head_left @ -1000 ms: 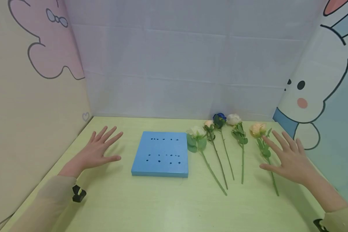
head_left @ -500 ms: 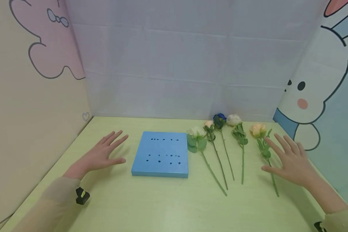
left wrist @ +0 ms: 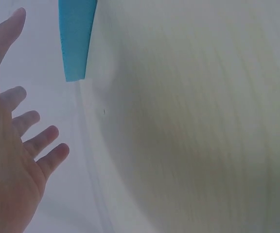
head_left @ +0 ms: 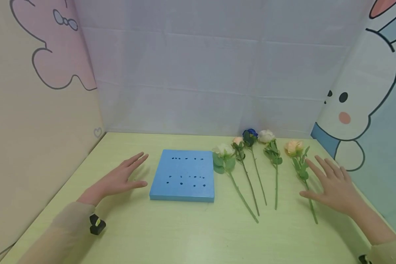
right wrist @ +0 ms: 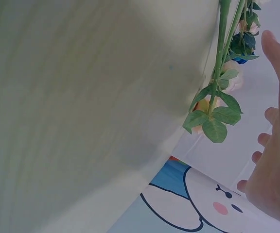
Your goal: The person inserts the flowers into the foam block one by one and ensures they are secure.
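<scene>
My left hand point(head_left: 120, 178) hovers over the table left of a blue foam block point(head_left: 183, 176), fingers extended, thumb apart, holding nothing. Small dark holes run in rows across the block's top. Over at the right, my right hand point(head_left: 333, 187) is spread above the stem of a peach rose point(head_left: 294, 147), its palm free. Left of that flower lie a white rose point(head_left: 266, 136), a dark blue rose point(head_left: 250, 135), a small pale peach rose point(head_left: 238, 142) and a cream-white rose point(head_left: 223, 151) whose leaves meet the block's right edge. In the left wrist view the block point(left wrist: 77, 39) shows edge-on beyond the fingers.
A pale yellow-green table point(head_left: 184, 234) carries everything. Behind it hangs a whitish cloth backdrop point(head_left: 201, 73). Cartoon-printed panels stand at both sides, the right one with a white rabbit point(head_left: 353, 99). A black wrist device point(head_left: 97, 224) sits at the left cuff.
My left hand has moved rightward and slightly nearer, toward the blue block, its fingers drawing closer together. The right hand has shifted slightly right and down. Flowers and block have stayed put.
</scene>
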`<control>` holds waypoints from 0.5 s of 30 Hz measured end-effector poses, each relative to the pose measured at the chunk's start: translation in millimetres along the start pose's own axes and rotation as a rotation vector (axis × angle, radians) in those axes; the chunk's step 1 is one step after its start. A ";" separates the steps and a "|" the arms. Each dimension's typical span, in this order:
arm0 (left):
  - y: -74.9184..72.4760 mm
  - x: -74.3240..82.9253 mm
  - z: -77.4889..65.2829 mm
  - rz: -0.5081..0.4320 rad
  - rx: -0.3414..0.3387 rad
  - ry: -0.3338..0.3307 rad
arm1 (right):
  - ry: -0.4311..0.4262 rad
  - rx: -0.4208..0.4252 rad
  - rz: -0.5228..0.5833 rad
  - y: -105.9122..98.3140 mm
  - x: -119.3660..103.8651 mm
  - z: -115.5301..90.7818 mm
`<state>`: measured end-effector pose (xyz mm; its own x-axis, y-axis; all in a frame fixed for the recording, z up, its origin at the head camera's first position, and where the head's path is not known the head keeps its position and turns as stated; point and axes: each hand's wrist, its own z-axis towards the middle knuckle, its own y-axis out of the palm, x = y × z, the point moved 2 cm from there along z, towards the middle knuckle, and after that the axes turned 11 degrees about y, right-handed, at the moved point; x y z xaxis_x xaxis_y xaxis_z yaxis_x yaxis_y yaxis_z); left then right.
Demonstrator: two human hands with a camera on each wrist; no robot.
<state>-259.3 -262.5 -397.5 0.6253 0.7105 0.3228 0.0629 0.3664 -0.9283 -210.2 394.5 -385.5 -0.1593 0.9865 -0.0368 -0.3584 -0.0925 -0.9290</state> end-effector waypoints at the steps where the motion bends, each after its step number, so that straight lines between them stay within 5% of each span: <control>1: 0.9 0.0 0.9 -0.007 0.002 0.000 | 0.005 -0.006 0.000 0.4 0.4 -0.6; 15: 13.1 5.6 11.7 -0.180 0.013 -0.022 | 0.074 -0.073 0.007 5.2 6.6 -4.0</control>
<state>-264.1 -246.7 -405.7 0.5875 0.6458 0.4877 0.1623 0.4963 -0.8528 -209.4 401.1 -392.1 -0.0925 0.9934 -0.0682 -0.2887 -0.0923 -0.9529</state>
